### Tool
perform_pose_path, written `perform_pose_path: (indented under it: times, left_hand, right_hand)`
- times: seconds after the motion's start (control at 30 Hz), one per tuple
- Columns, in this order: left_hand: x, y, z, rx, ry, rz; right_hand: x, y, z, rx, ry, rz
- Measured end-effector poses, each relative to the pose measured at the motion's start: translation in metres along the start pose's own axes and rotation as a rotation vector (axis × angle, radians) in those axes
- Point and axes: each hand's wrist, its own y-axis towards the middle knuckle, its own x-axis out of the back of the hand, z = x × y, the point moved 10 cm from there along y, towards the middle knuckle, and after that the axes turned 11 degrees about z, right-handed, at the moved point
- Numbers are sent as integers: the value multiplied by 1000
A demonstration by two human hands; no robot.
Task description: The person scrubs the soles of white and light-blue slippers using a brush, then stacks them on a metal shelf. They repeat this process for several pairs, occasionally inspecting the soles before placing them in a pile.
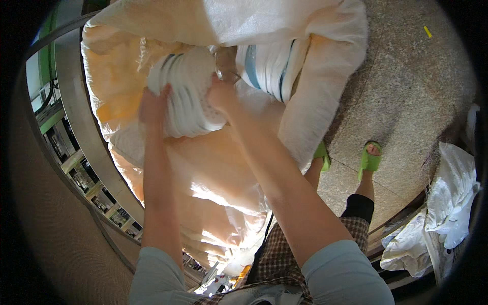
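Inside a large white woven sack [325,96], I hold a bundle of thin white layered pieces [190,96] between my two hands. Its exact kind does not show; faint dark stripes run along its edge. My left hand [154,104] grips the left side, blurred by motion. On the opposite side, my right hand [222,94] is closed at the bundle's upper right edge, its fingertips partly hidden. A second white layered bundle [267,66] with blue bands lies just right of my right hand, apart from the first.
Clear plastic film [218,198] hangs at the sack's near side. A metal machine frame [76,96] borders it on the left. Crumpled white bags [450,193] lie at the lower right. My green slippers [370,158] stand on the speckled floor [406,101], where a small yellow strip [427,31] lies.
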Motion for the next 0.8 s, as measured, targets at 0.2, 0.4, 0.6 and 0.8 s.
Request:
perform_pose_path:
  times: [0.2, 0.4, 0.6, 0.8]
  left_hand:
    - [-169, -10, -101, -240, -50, 257]
    - [-185, -13, -89, -251, -508, 293]
    - [-198, -9, -104, -364, -365, 51]
    - [-227, -11, -71, -271, -365, 161]
  right_hand:
    - [-17, -22, -97, -598, -554, 463]
    - [80, -126, 44, 163, -180, 268]
    - [48, -214, 128, 404, -389, 324]
    - [135, -269, 59, 620, -299, -329]
